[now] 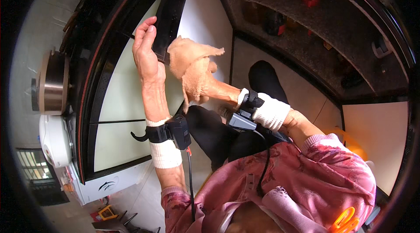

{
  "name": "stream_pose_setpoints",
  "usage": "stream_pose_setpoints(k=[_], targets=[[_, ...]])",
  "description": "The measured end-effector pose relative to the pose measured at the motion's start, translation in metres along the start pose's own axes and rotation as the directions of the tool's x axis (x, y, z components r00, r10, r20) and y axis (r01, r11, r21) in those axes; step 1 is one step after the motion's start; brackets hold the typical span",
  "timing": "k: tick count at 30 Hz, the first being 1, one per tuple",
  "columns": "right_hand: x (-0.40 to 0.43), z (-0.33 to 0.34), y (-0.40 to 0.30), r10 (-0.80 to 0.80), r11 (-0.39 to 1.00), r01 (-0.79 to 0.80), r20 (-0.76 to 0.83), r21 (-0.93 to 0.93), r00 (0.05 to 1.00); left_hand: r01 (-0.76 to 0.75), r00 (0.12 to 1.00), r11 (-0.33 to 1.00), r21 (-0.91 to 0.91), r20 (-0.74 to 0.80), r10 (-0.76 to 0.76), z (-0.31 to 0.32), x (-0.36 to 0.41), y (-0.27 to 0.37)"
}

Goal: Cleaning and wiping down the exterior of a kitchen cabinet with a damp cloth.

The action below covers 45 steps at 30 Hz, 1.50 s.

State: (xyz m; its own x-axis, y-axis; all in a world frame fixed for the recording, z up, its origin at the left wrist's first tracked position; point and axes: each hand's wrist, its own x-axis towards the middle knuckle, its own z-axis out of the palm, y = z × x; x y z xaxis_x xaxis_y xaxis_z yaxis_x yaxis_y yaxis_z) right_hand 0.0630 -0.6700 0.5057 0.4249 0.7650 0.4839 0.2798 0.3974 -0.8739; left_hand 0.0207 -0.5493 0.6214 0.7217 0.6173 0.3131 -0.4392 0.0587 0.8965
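My left hand (146, 54) is raised beside the black frame (174, 6) of an open cabinet door, fingers lightly curled and close together. Whether it grips the frame is not plain. A tan cloth (190, 54) is bunched in my right hand (210, 83), covering most of the fingers. That hand is close to the lower end of the door's white panel (206, 13). Both wrists wear white cuffs with strapped black devices, from which cables run.
Dark shelves (295, 39) holding red objects and bottles lie at the upper right. Pale glass panels (124, 92) front the cabinet on the left. A metal pot (54, 83) and a white rice cooker (55, 141) stand on its top. My knees are below my hands.
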Motion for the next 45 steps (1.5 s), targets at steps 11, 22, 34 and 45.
stream_pose_setpoints(k=[11, 22, 34, 45], targets=[[-0.003, -0.006, -0.006, 0.023, 0.999, -0.025, 0.034, 0.044, 0.999, -0.141, 0.983, 0.948, 0.284, -0.072, 0.168, 0.015, -0.007, -0.002], [-0.005, -0.012, -0.008, 0.045, 0.999, -0.045, 0.04, 0.001, 0.998, 0.115, 0.989, 0.984, -0.138, 0.113, -0.1, 0.024, -0.014, 0.005], [0.005, -0.046, -0.078, 0.368, 0.737, -0.157, 0.194, -0.658, 0.91, 0.201, 0.978, 0.928, -0.315, 0.113, -0.174, 0.059, -0.028, -0.002], [-0.067, -0.069, -0.007, 0.385, 0.92, -0.377, 0.063, -0.109, 0.921, 0.03, 0.993, 0.958, -0.287, 0.115, 0.003, 0.071, -0.039, -0.033]])
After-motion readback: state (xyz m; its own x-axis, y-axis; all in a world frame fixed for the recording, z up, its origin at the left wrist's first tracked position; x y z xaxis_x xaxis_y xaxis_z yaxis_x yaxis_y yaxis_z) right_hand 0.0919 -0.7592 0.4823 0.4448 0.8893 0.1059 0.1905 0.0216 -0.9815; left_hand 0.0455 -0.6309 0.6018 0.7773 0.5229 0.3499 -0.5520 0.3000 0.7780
